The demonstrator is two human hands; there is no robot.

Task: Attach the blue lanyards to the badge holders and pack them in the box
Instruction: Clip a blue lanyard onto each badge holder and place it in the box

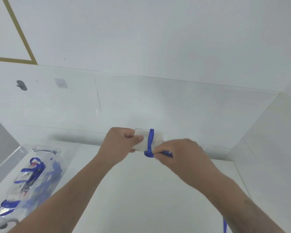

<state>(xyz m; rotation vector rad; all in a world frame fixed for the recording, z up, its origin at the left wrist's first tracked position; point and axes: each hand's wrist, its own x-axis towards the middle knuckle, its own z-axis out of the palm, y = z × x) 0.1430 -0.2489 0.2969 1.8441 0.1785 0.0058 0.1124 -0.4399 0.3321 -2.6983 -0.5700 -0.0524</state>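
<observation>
White table (141, 199) fills the lower field; white wall behind it, with a gold-tape line (18, 31) running across its upper left part. A dark hook (21, 85) and a pale square patch (61, 83) sit on the wall's lower left panel.

Clear plastic box (55, 158) stands on the table at the left edge, well apart from the hands. Inside: several badge holders with blue lanyards wrapped round them, piled along its length. Individual count cannot be told through the blur and the clear wall.

Both forearms reach in from the bottom, bare, converging above the table near the wall.

Left hand (118, 142): fingers curled, thumb on top, gripping the left end of a clear badge holder (155, 137) raised off the table. Holder lies roughly flat, long side across the view.

Right hand (180, 153): fingers bunched, pinching the blue lanyard (150, 142) just below the holder's near edge. The lanyard runs as one band over the holder's face from far edge to near edge, then bends right into the pinch. A further length of blue strap (225, 226) shows at the bottom right, below the right forearm; its link to the held part is hidden by the arm.

Image is slightly motion-blurred at the right hand; exact finger placement there is unclear.
</observation>
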